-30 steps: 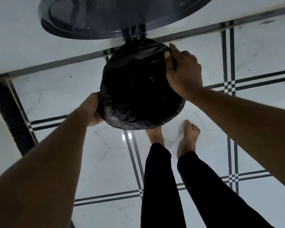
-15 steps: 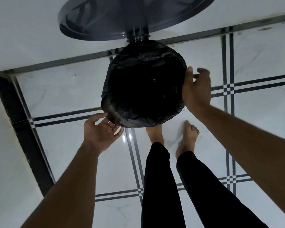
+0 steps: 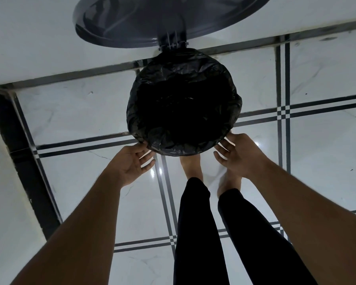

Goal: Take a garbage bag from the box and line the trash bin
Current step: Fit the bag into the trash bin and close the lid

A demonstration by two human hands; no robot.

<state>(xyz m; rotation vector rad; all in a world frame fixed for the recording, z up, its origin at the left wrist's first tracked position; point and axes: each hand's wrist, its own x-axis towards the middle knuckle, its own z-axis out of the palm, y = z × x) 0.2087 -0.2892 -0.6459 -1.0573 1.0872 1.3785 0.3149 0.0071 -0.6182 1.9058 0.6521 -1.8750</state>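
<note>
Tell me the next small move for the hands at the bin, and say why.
Probably tuck the bag's overhang down along the near rim. The garbage bag already drapes over the whole mouth of the trash bin, its lid stands open, and the left hand and right hand sit open, palms up, under the near edge.

White marble floor tiles [image 3: 74, 118] — black-striped borders, white wall [image 3: 29, 48], bare feet [image 3: 191, 167]
</note>
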